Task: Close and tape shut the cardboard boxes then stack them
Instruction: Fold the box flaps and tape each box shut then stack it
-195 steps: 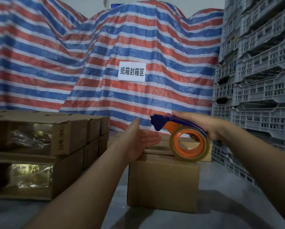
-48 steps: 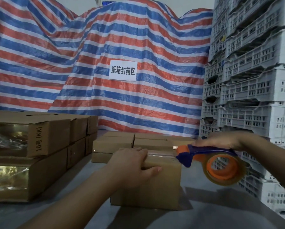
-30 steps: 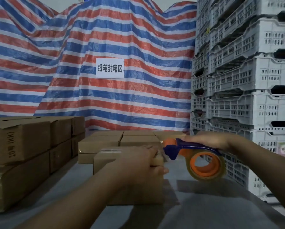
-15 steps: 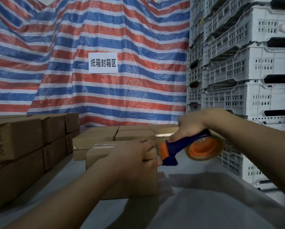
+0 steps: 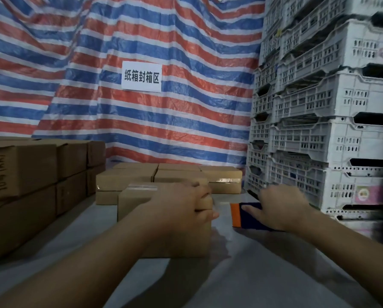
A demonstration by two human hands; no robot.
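Note:
A small cardboard box (image 5: 137,203) with clear tape along its top seam stands on the grey surface (image 5: 252,274) in front of me. My left hand (image 5: 186,207) grips its top right corner, fingers curled over the far edge and thumb on the near side. To the right of the box, the blue and orange tape dispenser (image 5: 238,215) lies low on the surface. My right hand (image 5: 281,207) covers its handle and roll, holding it; the hand is motion-blurred and the roll is hidden.
Several taped boxes (image 5: 221,178) sit in a low row behind. A two-high stack of larger boxes (image 5: 26,170) runs along the left. White plastic crates (image 5: 319,130) tower on the right. A striped tarp (image 5: 141,118) with a paper sign closes the back.
My right hand has swung the tape dispenser away from the box's right end and lowered it to the surface. My left hand has stayed on the box's corner.

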